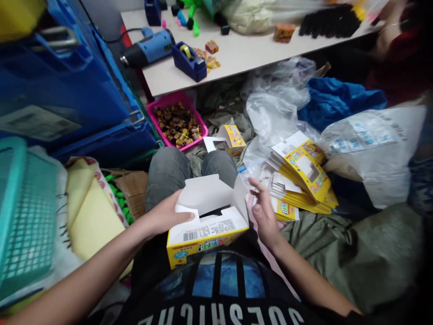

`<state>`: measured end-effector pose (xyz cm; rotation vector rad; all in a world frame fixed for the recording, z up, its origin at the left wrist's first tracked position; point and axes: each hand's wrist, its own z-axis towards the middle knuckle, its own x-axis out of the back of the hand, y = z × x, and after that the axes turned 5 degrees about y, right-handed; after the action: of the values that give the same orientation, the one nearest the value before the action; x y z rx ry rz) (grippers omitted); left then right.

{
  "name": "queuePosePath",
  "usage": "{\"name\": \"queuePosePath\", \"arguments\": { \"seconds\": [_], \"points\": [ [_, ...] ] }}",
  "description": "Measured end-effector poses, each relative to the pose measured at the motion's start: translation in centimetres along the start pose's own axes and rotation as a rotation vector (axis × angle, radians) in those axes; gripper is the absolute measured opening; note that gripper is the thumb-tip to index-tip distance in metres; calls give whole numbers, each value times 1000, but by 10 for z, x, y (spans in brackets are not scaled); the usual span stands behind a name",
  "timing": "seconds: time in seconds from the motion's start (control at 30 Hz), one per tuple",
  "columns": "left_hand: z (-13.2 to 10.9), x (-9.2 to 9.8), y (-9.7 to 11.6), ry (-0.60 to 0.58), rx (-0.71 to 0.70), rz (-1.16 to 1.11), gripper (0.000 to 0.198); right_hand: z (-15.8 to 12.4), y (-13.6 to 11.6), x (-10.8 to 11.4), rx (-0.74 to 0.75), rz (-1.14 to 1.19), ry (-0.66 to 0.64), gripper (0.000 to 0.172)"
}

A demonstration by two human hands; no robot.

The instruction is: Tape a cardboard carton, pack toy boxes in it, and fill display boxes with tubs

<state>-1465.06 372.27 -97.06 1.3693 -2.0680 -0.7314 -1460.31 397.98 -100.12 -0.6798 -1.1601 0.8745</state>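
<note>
Over the person's lap, an open white-and-yellow carton (206, 225) is held, its barcode panel turned up toward the head camera and its flaps spread. The left grip (165, 215) is clamped on a white inner flap, with the thumb laid over the card and the other fingers hidden behind it. The right grip (265, 212) is held apart in the air, fingers spread, just beside the carton and not seen touching it. A stack of flat yellow cartons (302, 180) is lying nearby, against crumpled clear plastic bags (274, 122). Grey-clad knees (189, 171) are seen behind the open carton, and past them a pink tray (177, 124) is placed, filled with small brown and yellow pieces too small to be identified. Near the front edge of the worktop (237, 56), a blue tape dispenser (189, 61) and a blue heat gun (147, 47) are set. Toward the far right corner of the worktop, a blurred arm of another person (389, 31) is cut off by the frame.
</note>
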Motion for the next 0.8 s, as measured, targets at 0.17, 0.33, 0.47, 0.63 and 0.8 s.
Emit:
{"name": "queuePosePath", "arguments": {
  "seconds": [0.17, 0.33, 0.47, 0.63, 0.8],
  "points": [
    [9, 4, -1, 16, -96, 246, 91, -4, 24, 3, 293, 67, -544, 71],
    [6, 13, 9, -240, -529, 630, 66, 24, 17, 14, 432, -113, -724, 81],
    [1, 21, 25, -461, -567, 730, 52, 28, 22, 15, 527, -38, -670, 75],
    [14, 8, 33, -432, -437, 609, 37, 14, 39, 3, 394, 154, -450, 67],
    [34, -8, 19, -362, -453, 715, 56, 18, 34, 0, 50, 203, -839, 104]
  ]
}}
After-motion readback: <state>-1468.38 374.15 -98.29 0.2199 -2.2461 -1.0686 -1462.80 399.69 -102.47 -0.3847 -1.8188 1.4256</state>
